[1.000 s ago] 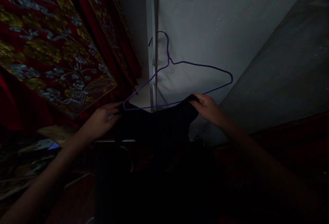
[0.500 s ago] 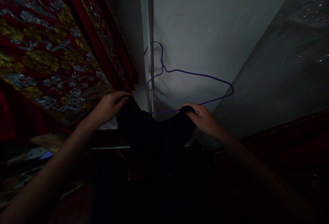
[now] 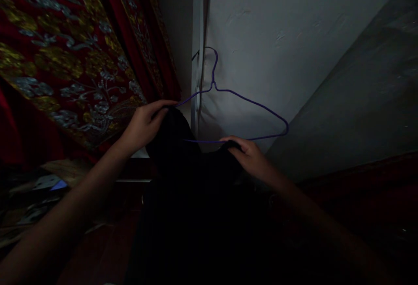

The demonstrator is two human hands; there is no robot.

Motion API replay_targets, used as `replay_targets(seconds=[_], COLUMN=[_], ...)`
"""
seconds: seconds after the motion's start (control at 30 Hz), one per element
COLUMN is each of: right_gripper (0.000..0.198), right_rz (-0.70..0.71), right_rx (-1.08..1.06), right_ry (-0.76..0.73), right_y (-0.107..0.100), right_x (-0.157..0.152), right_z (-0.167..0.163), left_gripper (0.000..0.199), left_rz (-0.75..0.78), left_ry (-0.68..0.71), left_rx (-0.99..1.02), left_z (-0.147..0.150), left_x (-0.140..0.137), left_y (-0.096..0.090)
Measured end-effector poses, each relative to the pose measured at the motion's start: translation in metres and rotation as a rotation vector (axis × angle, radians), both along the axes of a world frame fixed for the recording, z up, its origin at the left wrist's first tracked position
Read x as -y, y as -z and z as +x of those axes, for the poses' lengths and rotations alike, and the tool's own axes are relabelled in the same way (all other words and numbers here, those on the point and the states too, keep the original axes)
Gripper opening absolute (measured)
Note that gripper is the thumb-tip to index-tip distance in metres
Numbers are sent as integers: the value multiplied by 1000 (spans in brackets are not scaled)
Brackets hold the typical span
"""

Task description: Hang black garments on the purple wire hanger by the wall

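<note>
In the dim light of the head view, I can read no text, label, brand, number or sign.
</note>
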State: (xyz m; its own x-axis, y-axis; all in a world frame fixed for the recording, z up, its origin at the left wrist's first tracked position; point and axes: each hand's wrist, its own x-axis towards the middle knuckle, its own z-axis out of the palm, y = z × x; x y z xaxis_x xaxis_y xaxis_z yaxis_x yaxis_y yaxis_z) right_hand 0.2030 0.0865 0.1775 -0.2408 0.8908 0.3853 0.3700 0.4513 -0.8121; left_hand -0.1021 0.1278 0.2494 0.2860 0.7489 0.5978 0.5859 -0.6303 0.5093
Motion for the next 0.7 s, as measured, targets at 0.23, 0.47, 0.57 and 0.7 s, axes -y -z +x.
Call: replay_targets(seconds=[0.23,0.47,0.57,0.7], right_gripper=[63,66,88,67], right_rz=[324,460,433,184], right_rx=[-121,-120,-111,122], right_ry=[511,585,498,268], right_y=[-25,-50,-55,-61], right_x=[-8,4,15,27], right_z=[56,83,87,101], left_gripper=[35,36,36,36], left_rz=[-45,0,1,25], left_ry=[39,-33,-52,-98], left_rx=[-79,-227,-230,-228], left_z=[5,-9,-15,-22], left_x=[-6,-10,-12,-16], left_y=[0,-7,-5,-1])
